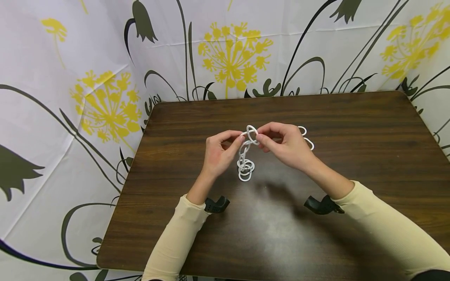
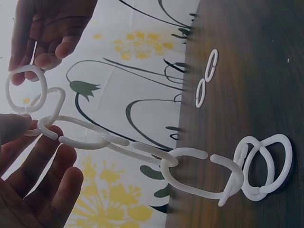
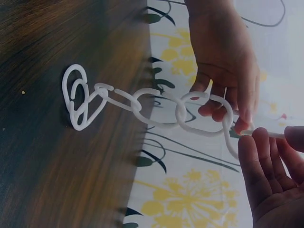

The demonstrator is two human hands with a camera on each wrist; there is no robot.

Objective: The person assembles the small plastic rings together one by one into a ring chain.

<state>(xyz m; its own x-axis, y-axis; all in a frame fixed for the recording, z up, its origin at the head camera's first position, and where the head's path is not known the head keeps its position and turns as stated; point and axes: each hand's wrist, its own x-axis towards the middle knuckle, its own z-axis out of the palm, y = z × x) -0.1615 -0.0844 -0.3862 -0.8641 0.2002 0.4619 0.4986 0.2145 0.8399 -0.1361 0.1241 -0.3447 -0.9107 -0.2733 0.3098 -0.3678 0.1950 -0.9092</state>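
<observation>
A chain of white plastic links (image 1: 245, 153) hangs between the two hands, its lower links piled on the table. My left hand (image 1: 218, 155) pinches a link near the chain's upper end between thumb and fingers. From the right, my right hand (image 1: 289, 145) pinches another white link (image 2: 46, 90) that crosses the one in the left hand. In the left wrist view, small gaps show in several links. The right wrist view shows the chain sloping down to the heaped links (image 3: 66, 90). Whether the top link is fully hooked through its neighbour, I cannot tell.
Two loose white links (image 2: 212, 66) lie on the dark wooden table (image 1: 183, 125), behind the right hand in the head view. A white cloth with yellow and grey flowers (image 1: 168, 47) hangs beyond the table's far edge. Black wrist mounts (image 1: 216, 205) jut from both sleeves.
</observation>
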